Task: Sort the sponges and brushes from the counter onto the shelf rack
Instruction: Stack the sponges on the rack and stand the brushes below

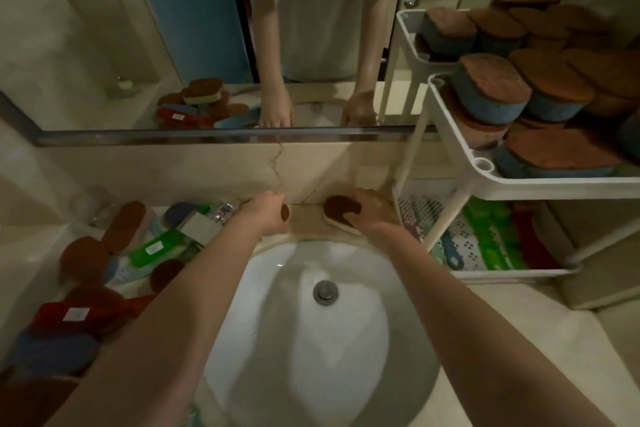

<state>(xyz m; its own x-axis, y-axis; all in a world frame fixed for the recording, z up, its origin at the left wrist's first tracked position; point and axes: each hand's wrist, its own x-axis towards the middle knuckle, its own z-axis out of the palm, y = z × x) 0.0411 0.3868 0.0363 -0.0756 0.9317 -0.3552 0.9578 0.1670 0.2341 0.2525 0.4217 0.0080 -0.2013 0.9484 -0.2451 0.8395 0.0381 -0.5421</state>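
My right hand (375, 215) grips a brown-topped cream sponge (341, 210) resting on the counter ledge behind the sink. My left hand (268, 213) is closed around a small brown sponge (285, 212), only its edge showing. A pile of sponges and brushes (114, 260) lies on the counter to the left: brown and blue sponges, a green brush (161, 248), a red brush (83, 314). The white shelf rack (485, 177) stands at the right; its top tier holds several blue sponges with brown tops (491, 90), its lower tier green and red brushes (488, 239).
A white sink basin (311, 340) with a metal drain (325, 292) lies between my forearms. A mirror (207, 28) with a metal ledge spans the wall behind, reflecting a person's torso and arms. A clear glass (93, 204) stands at the far left of the counter.
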